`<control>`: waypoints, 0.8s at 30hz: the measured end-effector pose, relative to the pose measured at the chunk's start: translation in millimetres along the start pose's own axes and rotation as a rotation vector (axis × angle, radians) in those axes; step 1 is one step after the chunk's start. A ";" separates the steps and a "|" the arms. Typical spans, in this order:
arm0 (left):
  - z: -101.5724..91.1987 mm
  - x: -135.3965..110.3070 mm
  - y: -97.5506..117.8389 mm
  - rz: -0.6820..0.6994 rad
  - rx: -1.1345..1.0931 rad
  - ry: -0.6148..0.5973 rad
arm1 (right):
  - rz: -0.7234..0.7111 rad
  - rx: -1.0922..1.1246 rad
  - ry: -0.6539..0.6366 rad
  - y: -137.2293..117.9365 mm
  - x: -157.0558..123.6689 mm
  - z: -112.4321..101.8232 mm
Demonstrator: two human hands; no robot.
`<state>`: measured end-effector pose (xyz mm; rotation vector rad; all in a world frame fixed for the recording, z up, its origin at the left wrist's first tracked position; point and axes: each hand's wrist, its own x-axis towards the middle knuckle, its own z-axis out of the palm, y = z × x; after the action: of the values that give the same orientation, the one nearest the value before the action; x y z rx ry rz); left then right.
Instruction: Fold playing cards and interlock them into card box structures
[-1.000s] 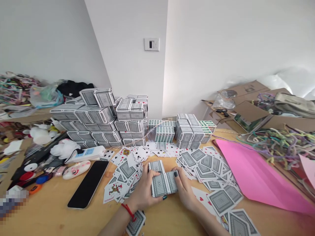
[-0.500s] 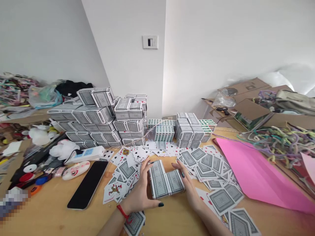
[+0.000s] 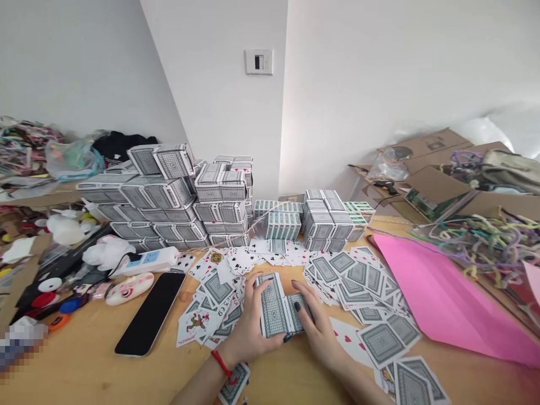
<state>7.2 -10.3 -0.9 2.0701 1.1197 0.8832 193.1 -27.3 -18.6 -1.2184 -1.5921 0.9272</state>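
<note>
While half-curled L hand & R hand (prob.) grip card block, L deck's long axis points fwd.

Laid out on the pale wooden table: loose playing cards in overlapping spreads, both face up and face down; to the left, a black smartphone and white power strip; to the right, a pink sheet; farther back, stacked card blocks.
</note>
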 end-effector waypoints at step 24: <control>-1.3 3.3 0.9 -0.096 0.048 -0.113 | -0.076 -0.141 -0.073 -12.8 6.2 -5.5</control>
<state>7.9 -7.6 1.4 2.0593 1.1789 0.6914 193.8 -24.0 -3.8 -1.2233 -1.7750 0.8313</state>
